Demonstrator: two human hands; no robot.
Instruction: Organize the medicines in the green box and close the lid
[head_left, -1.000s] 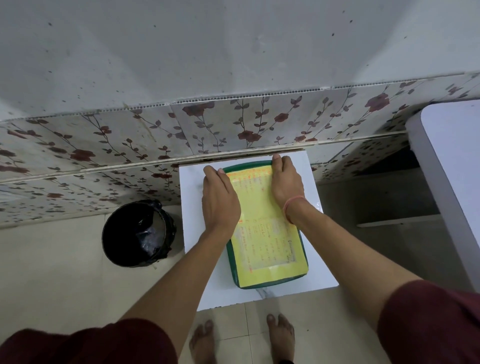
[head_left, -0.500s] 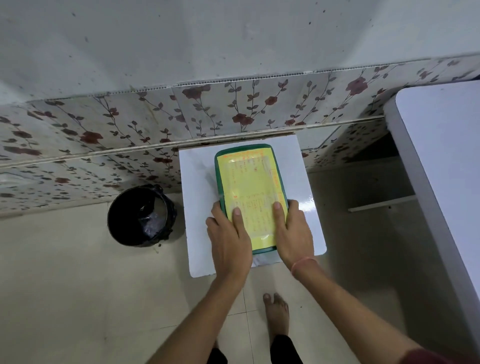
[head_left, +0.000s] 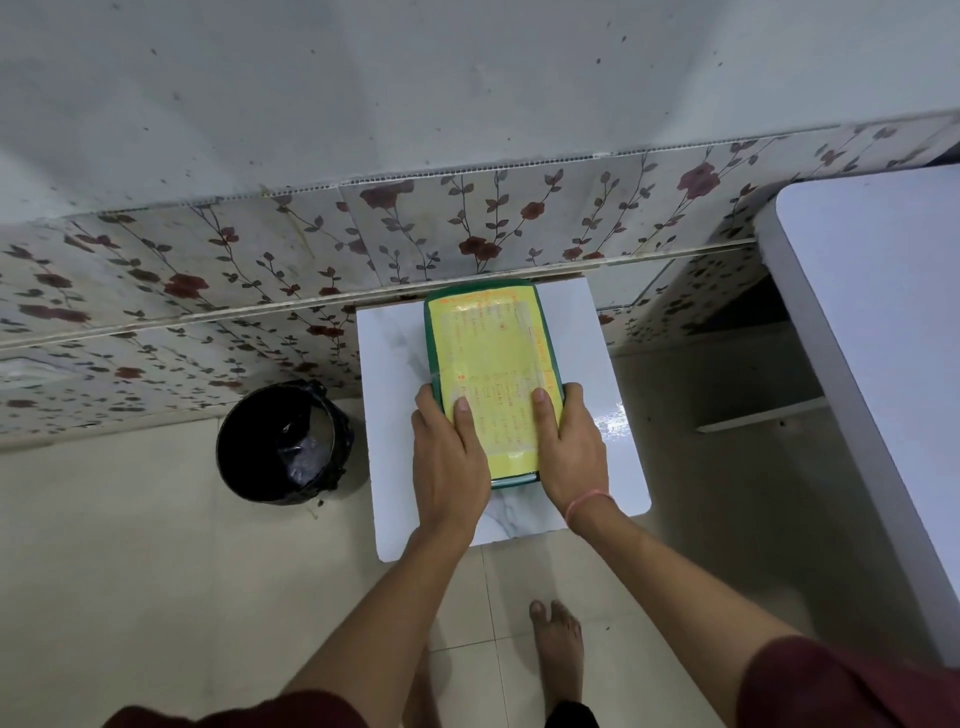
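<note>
The green box (head_left: 432, 338) lies on a small white marble-patterned table (head_left: 395, 374), its lid down and covered by a yellow printed label. My left hand (head_left: 449, 460) grips the near left corner, thumb on the lid. On the near right corner rests my right hand (head_left: 574, 449), which wears a pink wristband, its thumb also on the lid. No medicines show; the inside of the box is hidden.
A black bin (head_left: 283, 441) stands on the floor left of the table. The flowered tiled wall (head_left: 467, 223) is directly behind it. A larger white table (head_left: 883, 332) runs along the right. My bare foot (head_left: 558, 649) is on the tiled floor below.
Both hands slid from the far end of the lid to its near end one second ago. Since half a second ago they have stayed there; the camera view shifted slightly.
</note>
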